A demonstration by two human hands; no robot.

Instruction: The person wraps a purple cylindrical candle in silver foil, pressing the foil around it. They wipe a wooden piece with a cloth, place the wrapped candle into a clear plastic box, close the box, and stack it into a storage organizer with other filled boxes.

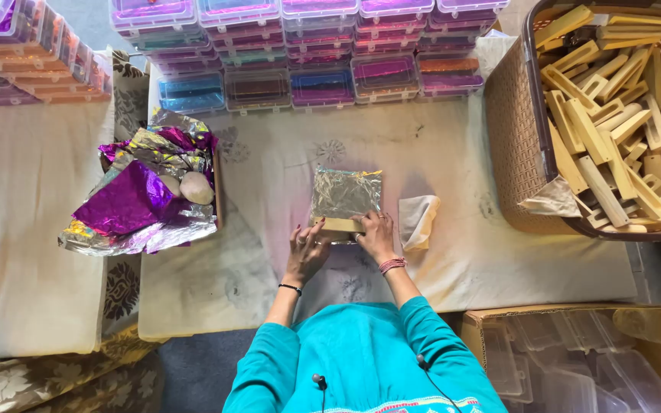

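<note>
At table centre, a sheet of silver foil point(346, 195) lies flat on the pale cloth point(269, 176), with a small wooden block point(338, 225) set on its near edge. Left hand point(305, 255) rests at the block's 7 o'clock corner, fingers spread and pressing down on foil and cloth, gripping nothing. Right hand point(376, 235) lies at the block's 4 o'clock end, fingertips laid on the foil beside the wood; whether they pinch the foil edge cannot be told. The block thus sits between the two hands, just past the fingertips, and the bulk of the sheet extends toward 12 o'clock.

Possible faults, as a judgement: thin foil may tear or crease unevenly if the fingers drag rather than press; the block may slide askew on the sheet, since neither hand encloses it.

Surroundings: a folded beige cloth point(419, 220) just beside the right hand at 3 o'clock; a heap of purple and multicoloured foil point(135, 203) at 9 o'clock; stacked clear boxes point(323, 84) at 12 o'clock; a brown basket point(510, 138) of wooden blocks at 2 o'clock.
</note>
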